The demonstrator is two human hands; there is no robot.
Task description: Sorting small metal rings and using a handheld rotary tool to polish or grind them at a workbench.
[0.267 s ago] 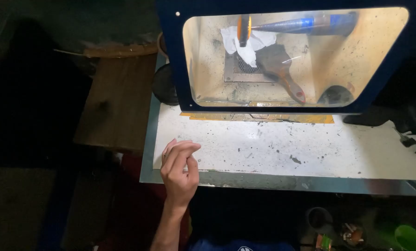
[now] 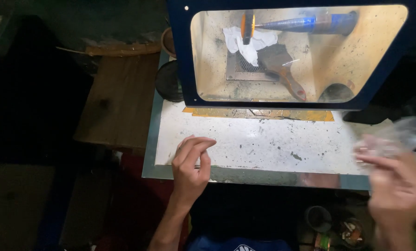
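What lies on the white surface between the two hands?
In the head view, only bare, speckled white worktop lies between the left hand and the blurred right hand, which seems to hold something clear; nothing stands there.

The left hand [image 2: 191, 165] is loosely curled, its fingers [image 2: 199, 145] bent inward. The right hand [image 2: 396, 183] is blurred, its fingers spread.

White speckled worktop [image 2: 273, 144], metal-edged; blue windowed cabinet [image 2: 182, 56] stands on it; left hand [image 2: 191, 162] rests at front edge.
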